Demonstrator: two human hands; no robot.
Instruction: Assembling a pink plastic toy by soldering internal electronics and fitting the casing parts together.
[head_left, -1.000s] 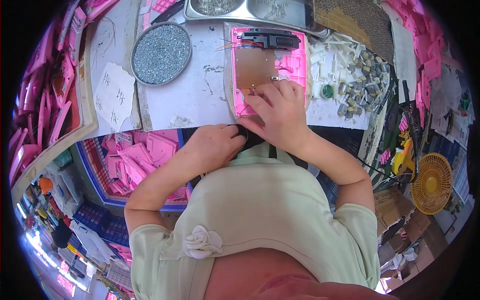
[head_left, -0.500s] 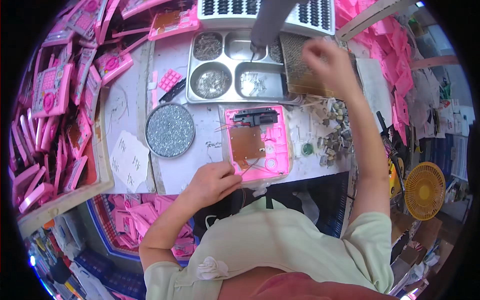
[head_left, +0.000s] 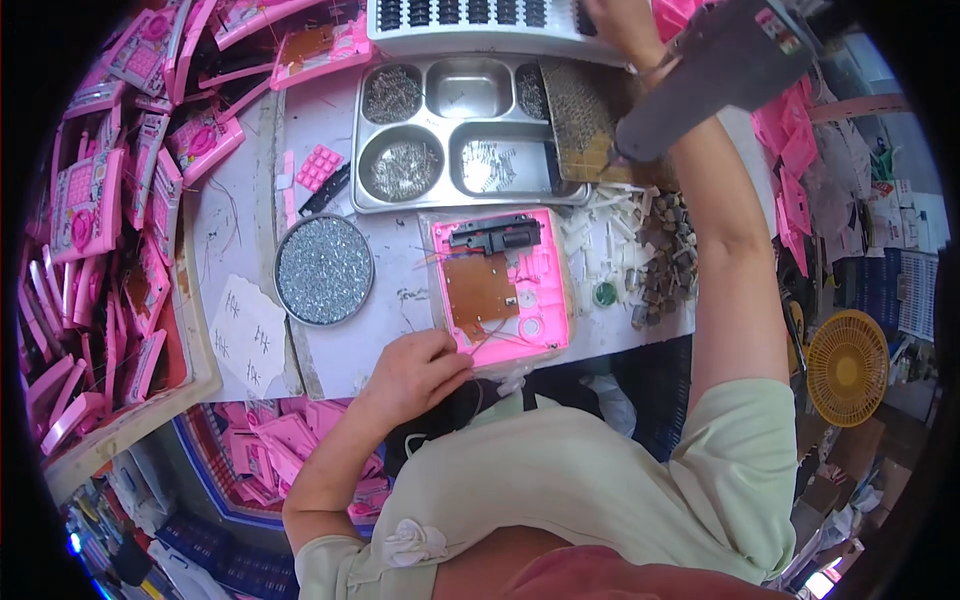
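My left hand [head_left: 420, 373] has its fingers closed at the lower left corner of a pink plastic casing [head_left: 485, 346]. Inside the casing lie a brown circuit board [head_left: 482, 292], a black module [head_left: 495, 234] and thin wires. My right hand [head_left: 625, 28] reaches to the right end of a white tray [head_left: 480, 42] holding rows of small black parts; the top edge of the picture cuts off its fingers. Across my right forearm, a dark grey hanging electric screwdriver [head_left: 700, 85] covers part of the wrist.
A steel compartment tray [head_left: 440, 125] with screws and small metal parts stands behind the casing, a brown perforated board [head_left: 590, 120] over its right side. A round dish [head_left: 324, 268] of metal bits sits left. Pink casings [head_left: 85, 205] pile up far left; small metal-and-white parts [head_left: 665, 250] lie right.
My right hand has moved up from above the perforated board to the white tray. The screwdriver has swung rightward from the compartment tray. My left hand stays at the casing's corner.
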